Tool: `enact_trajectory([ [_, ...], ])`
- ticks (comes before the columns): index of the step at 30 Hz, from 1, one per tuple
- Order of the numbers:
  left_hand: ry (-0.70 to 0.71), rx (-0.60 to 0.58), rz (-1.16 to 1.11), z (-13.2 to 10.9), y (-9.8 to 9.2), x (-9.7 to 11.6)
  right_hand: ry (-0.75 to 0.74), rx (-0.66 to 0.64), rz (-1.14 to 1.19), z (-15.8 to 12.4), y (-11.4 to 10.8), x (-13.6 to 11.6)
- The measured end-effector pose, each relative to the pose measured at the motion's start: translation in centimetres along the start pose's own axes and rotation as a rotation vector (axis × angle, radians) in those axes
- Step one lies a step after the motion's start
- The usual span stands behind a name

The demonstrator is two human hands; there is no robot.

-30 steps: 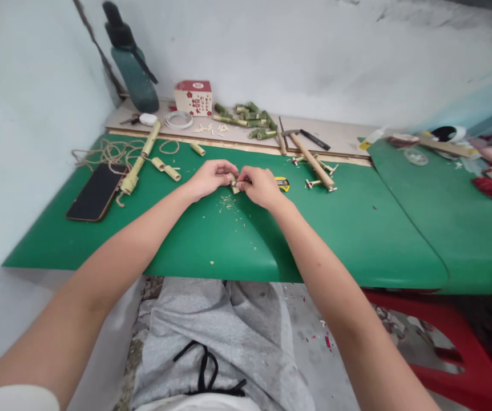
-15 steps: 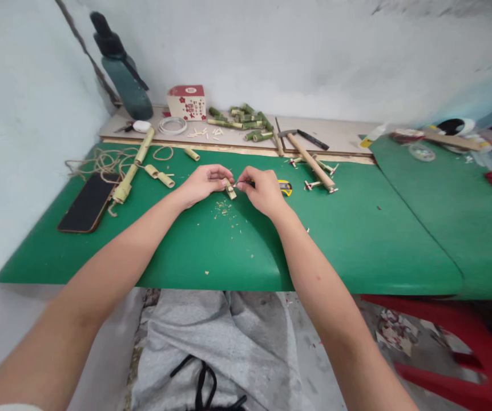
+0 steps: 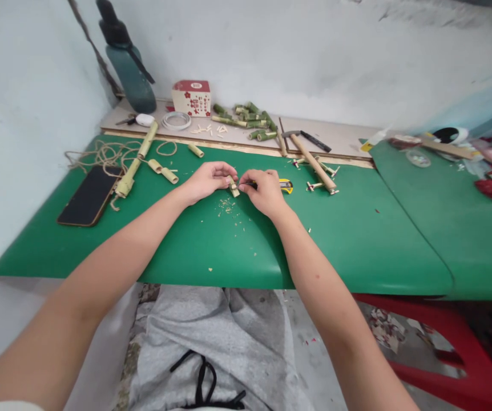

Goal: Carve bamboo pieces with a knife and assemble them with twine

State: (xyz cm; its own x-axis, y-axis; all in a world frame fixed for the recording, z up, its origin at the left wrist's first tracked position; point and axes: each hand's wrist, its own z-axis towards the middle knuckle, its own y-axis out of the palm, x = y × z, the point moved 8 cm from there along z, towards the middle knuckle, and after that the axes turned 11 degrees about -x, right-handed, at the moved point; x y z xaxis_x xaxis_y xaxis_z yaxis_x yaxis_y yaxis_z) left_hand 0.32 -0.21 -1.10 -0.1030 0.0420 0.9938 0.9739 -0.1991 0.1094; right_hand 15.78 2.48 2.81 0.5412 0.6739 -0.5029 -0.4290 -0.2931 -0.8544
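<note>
In the head view, my left hand [image 3: 212, 180] is closed around a short piece of bamboo [image 3: 234, 187], holding it just above the green mat. The bamboo has a notched, pale cut part facing me. My right hand [image 3: 263, 191] grips a yellow and black utility knife [image 3: 287, 185], whose yellow end sticks out to the right of the hand. Its blade end points left, close against the bamboo; whether it touches cannot be made out. Below the hands, small pale shavings [image 3: 228, 208] are scattered on the mat [image 3: 177, 251].
Left lie a phone [image 3: 89, 197], twine [image 3: 107, 154] and bamboo tubes [image 3: 131, 171]. Behind are a bottle [image 3: 132, 77], a box [image 3: 192, 98] and several green bamboo pieces [image 3: 252, 121]. A hammer [image 3: 314, 162] rests over small stick assemblies at right; a red stool [image 3: 451, 337] stands below.
The camera view has shifted slightly. Both hands keep their grips on the bamboo and the knife, with only a slight movement at the blade.
</note>
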Motion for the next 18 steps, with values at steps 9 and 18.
enact_trajectory([
  [9,0.024,0.026,0.029,-0.1,0.1,0.3,0.171,-0.198,-0.045,0.4,-0.1,-0.2],
  [18,0.018,0.011,0.047,-0.2,0.0,0.3,0.134,-0.126,0.007,-0.8,-0.2,-0.1],
])
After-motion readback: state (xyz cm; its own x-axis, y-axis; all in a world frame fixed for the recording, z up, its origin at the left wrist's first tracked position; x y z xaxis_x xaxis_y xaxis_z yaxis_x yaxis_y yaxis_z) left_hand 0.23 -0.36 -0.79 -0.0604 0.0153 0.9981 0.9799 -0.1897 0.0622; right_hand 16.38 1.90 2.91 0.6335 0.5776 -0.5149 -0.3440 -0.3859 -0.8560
